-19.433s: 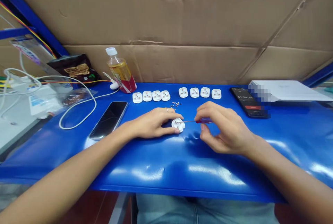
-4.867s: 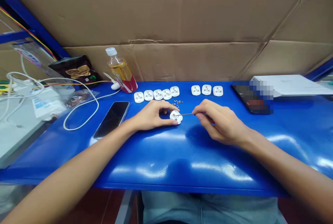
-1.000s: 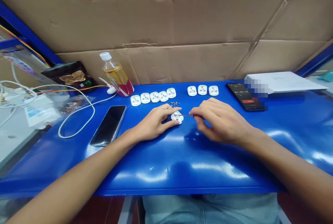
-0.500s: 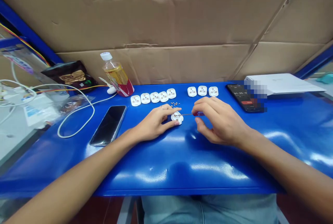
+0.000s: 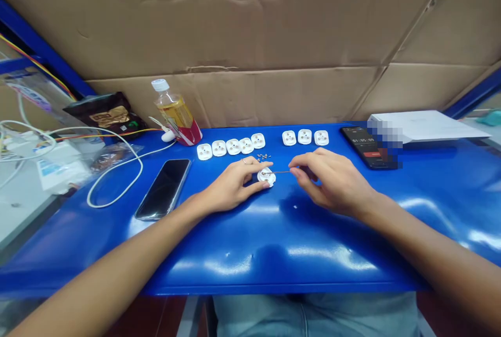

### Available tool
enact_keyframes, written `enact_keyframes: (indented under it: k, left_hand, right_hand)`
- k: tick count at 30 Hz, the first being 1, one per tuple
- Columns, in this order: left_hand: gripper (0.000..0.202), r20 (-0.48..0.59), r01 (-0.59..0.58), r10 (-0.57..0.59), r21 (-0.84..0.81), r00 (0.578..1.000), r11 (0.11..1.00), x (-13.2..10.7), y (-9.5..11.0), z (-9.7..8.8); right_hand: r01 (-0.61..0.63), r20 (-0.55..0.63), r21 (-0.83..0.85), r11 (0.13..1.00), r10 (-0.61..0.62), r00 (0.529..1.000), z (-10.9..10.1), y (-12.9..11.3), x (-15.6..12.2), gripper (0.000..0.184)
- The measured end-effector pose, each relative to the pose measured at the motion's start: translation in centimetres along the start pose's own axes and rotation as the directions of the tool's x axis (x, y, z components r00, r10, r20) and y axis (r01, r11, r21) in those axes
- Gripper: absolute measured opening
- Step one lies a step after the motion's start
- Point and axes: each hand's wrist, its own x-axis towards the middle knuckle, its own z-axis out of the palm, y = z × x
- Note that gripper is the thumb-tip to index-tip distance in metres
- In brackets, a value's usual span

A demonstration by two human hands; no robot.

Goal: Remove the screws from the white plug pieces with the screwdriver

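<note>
My left hand (image 5: 235,183) presses on a round white plug body (image 5: 266,177), its fingertips on the rim. My right hand (image 5: 331,180) pinches a small screwdriver, whose thin steel shaft (image 5: 278,172) reaches left to the plug's face. The fingers of my right hand hide the screwdriver's handle. Just above the plug lies a little scatter of tiny metal screws (image 5: 263,157). Behind them stand two rows of white plug parts: several at left (image 5: 233,146), and 3 at right (image 5: 305,137).
The work sits on a blue table (image 5: 274,253). A black smartphone (image 5: 163,189) lies left of my left hand, and a phone showing a timer (image 5: 364,146) lies at the right. Behind are a drinks bottle (image 5: 177,112), a white cable (image 5: 113,170) and a cardboard wall (image 5: 242,19).
The red screwdriver handle, visible half a second ago, is now covered by my right fingers. Since the oldest frame, the left row has gained a plug part and the right row has lost one.
</note>
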Motion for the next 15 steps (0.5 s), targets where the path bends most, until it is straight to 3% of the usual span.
enact_keyframes:
  k: [4,10,15]
  left_hand:
    - [0.051,0.004,0.007,-0.007,0.017,1.0,1.0,0.01,0.0,-0.03]
    - [0.05,0.0,0.01,-0.01,0.014,1.0,1.0,-0.04,0.13,-0.09]
    - [0.049,-0.005,0.018,-0.018,-0.009,1.0,1.0,-0.01,0.03,-0.03]
  right_hand:
    - [0.051,0.006,0.08,0.995,-0.052,0.999,-0.03,-0.09,0.02,0.012]
    - [-0.079,0.016,0.005,0.997,0.079,0.997,0.3,-0.06,-0.41,0.013]
    - [-0.084,0.013,0.187,0.979,0.083,0.996,0.38,-0.02,-0.26,0.016]
